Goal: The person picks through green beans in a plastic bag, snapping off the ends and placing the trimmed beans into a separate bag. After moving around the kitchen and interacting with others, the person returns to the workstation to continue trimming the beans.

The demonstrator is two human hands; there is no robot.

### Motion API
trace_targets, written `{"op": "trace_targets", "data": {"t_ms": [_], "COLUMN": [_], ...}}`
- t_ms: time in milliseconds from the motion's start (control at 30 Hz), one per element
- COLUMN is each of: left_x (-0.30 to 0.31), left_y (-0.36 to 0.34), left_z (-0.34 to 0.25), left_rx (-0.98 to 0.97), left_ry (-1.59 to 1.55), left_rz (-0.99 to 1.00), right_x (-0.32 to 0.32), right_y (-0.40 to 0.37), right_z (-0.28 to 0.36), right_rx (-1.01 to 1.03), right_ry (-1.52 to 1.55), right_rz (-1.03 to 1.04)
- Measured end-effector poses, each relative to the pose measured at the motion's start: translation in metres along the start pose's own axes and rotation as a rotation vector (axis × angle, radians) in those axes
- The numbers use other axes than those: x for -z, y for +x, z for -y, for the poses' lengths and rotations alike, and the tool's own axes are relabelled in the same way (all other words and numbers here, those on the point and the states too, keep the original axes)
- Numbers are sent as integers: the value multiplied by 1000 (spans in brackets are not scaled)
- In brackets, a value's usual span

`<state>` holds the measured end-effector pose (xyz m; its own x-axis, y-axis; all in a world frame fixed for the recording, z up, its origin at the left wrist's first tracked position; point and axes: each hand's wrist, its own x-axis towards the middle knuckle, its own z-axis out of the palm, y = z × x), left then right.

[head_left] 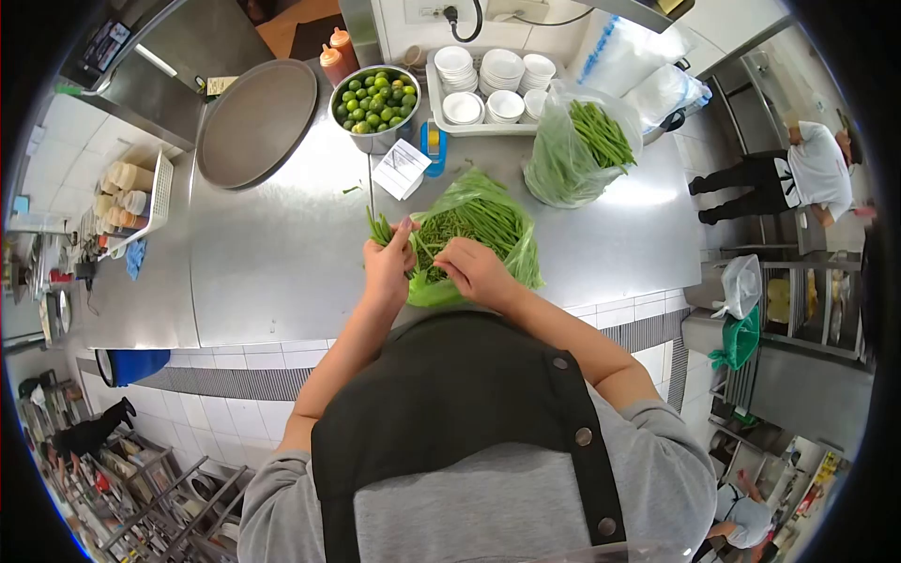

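Note:
My left hand (385, 267) is closed around a small bunch of green beans (378, 228), whose tips stick out above the fist. Between it and my right hand (477, 269) a single bean (424, 248) slants, its lower end at the pinched fingers of the right hand. Both hands are over an open green plastic bag (436, 295) on the steel counter. Long green beans (497, 222) fill that bag's right side, and short cut-looking bits (449, 227) lie on its left. What the right fingertips cover is partly hidden.
A second bag (554, 178) of beans stands to the right. Behind are a bowl of limes (377, 101), a paper slip (403, 169), a blue object (434, 150) and a tray (488, 129) of white dishes. A round brown tray (258, 122) lies left. Other people stand farther off.

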<state>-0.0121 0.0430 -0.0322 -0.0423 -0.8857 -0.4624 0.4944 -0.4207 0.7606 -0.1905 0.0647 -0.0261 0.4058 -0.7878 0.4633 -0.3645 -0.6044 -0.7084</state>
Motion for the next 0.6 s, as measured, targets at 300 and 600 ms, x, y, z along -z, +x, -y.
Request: {"op": "trace_targets", "data": {"t_ms": [300, 600], "left_x": [34, 2], "left_y": [43, 5], "left_z": [-24, 0], "left_rx": [-76, 247], "left_ry": [-188, 140], "left_rz": [-149, 148], "right_x": [5, 6], "right_y": [-11, -7], "right_z": [-14, -107], "right_rx": [-180, -458], "right_ry": [-115, -615], "right_rz": [178, 145]}}
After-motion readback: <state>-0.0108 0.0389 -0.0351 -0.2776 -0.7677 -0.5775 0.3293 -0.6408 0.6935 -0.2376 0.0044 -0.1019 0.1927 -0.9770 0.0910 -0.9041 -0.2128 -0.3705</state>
